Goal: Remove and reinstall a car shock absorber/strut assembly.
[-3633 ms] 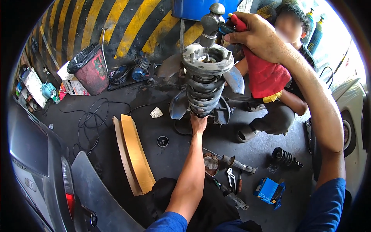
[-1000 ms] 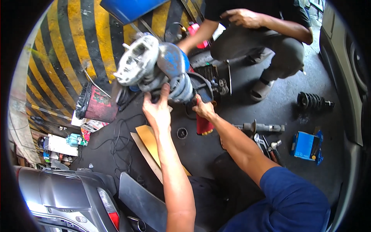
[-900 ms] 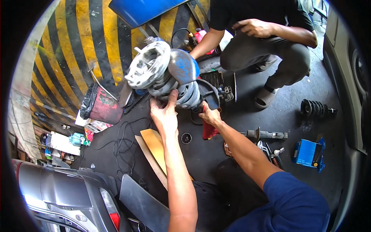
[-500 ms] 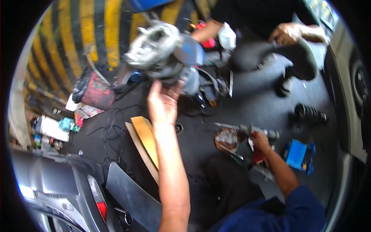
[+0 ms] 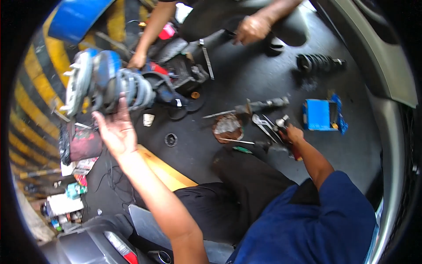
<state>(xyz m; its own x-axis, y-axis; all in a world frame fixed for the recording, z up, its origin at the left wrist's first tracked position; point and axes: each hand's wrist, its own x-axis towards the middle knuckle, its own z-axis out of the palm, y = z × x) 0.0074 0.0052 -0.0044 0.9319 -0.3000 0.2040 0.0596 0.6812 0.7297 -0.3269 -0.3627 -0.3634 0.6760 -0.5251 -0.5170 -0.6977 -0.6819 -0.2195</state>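
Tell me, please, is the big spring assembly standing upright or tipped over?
Tipped over: the spring assembly lies nearly sideways, its round top plate facing left, with the left hand open beneath it.

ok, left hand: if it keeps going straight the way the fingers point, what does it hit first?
Most likely the coil spring of the strut assembly. The left hand is open, palm up, fingers pointing up at the coils, which sit right at the fingertips. Whether they already touch is unclear.
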